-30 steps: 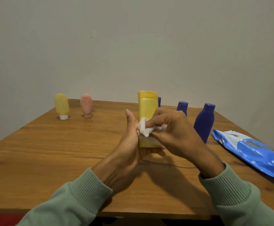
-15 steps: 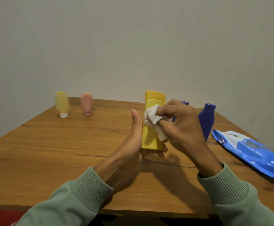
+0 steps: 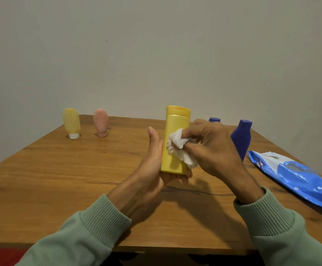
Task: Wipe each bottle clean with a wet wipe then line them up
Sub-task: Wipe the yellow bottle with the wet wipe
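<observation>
1. Left hand (image 3: 152,166) cups the yellow bottle (image 3: 175,141) from below and behind, thumb up along its left side, fingers wrapped under the base. Bottle upright, cap on top, held above the table (image 3: 60,179) near its middle.
2. Right hand (image 3: 212,148) pinches a crumpled white wipe (image 3: 179,148) between thumb and fingers, pressing it on the bottle's front right side.
3. Both sleeves green, ribbed cuffs.
4. Behind the right hand, toward the far right corner: one blue bottle (image 3: 241,139) standing upright; another blue cap (image 3: 214,119) just shows over the knuckles.
5. Right edge: blue wipe pack (image 3: 294,177) lying flat, near the blue bottle.
6. Far left corner: pale yellow tube (image 3: 71,122) and pink tube (image 3: 101,122), both standing on their caps, side by side, apart.
</observation>
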Motion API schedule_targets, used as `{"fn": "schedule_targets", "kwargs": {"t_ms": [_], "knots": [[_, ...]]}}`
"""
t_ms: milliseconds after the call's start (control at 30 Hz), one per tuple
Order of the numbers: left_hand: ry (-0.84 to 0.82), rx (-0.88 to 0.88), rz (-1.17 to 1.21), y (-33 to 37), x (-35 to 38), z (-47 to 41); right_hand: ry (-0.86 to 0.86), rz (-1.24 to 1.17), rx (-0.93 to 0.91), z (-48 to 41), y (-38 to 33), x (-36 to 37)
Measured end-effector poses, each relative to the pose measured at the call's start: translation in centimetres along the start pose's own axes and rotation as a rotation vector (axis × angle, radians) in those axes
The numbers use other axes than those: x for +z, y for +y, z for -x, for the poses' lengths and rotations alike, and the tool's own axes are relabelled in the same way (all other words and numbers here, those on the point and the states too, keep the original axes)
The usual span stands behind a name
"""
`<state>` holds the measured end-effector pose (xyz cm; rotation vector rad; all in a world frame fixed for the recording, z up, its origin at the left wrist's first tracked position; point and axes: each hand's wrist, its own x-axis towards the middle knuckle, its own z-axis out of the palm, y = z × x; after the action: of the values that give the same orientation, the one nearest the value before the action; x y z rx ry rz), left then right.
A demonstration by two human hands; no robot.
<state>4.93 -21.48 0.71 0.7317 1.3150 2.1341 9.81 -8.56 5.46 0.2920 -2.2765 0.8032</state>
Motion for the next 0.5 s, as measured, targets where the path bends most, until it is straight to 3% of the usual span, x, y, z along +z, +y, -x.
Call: {"fn": "schedule_targets", "kwargs": {"t_ms": [267,367,500], "knots": [[-0.173,-0.092,-0.192,-0.67,-0.11,0.74,0.411,0.080,-0.070,-0.23,1.03,-0.26],[-0.160,-0.096,-0.227,-0.67,-0.13,0.72,0.409,0.065,-0.071,-0.33,1.04,-0.38],[-0.111,-0.052,-0.156,-0.64,-0.03,0.54,0.241,0.022,-0.100,-0.29,0.44,-0.44]]}}
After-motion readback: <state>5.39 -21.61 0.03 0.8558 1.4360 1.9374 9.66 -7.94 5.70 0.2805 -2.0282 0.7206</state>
